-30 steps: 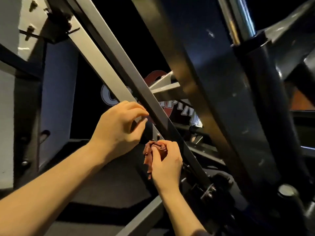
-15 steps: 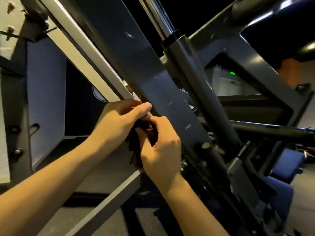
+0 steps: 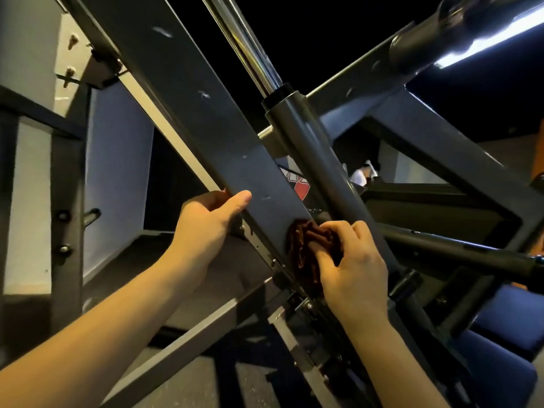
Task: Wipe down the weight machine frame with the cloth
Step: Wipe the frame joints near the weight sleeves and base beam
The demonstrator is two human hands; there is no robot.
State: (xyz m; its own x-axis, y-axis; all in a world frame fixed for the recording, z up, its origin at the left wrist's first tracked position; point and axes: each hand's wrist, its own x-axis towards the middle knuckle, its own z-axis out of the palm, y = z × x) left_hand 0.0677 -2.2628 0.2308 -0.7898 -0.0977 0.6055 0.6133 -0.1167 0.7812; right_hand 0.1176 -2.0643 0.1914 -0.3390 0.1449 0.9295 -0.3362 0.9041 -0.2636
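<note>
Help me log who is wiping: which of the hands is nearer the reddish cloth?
Right. The right hand pinches the cloth, pressing it on the flat dark beam; the left hand grips that beam's edge higher up, to the cloth's left, not touching it.

1. Your left hand (image 3: 206,231) grips the left edge of the flat dark frame bar (image 3: 200,113), thumb lying on its face
2. Your right hand (image 3: 353,269) presses a bunched reddish-brown cloth (image 3: 303,245) against the same bar, lower down, fingers curled over it
3. A chrome rod (image 3: 244,45) enters a dark tube (image 3: 312,154) just right of the bar
4. A blue pad (image 3: 506,328) sits at lower right
</note>
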